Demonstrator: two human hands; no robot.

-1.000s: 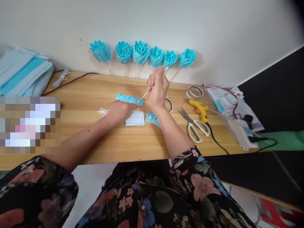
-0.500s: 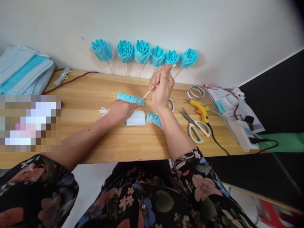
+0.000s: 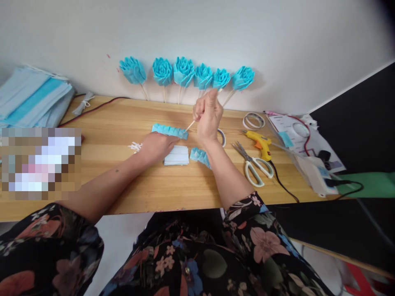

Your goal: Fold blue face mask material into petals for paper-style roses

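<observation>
On the pale wooden tabletop (image 3: 129,119), a soft, light pleated blue fabric strip (image 3: 169,130) is pressed flat by the left hand (image 3: 157,144), while a thin, stiff, snappable wooden skewer (image 3: 190,125) is pinched mid-shaft in the closed right hand (image 3: 208,117).

A pixelated patch (image 3: 41,162) hides part of the desk (image 3: 123,119). The right hand (image 3: 208,117) covers the wooden stick's (image 3: 190,125) middle; the mask stack (image 3: 31,98) runs off the left edge.
</observation>
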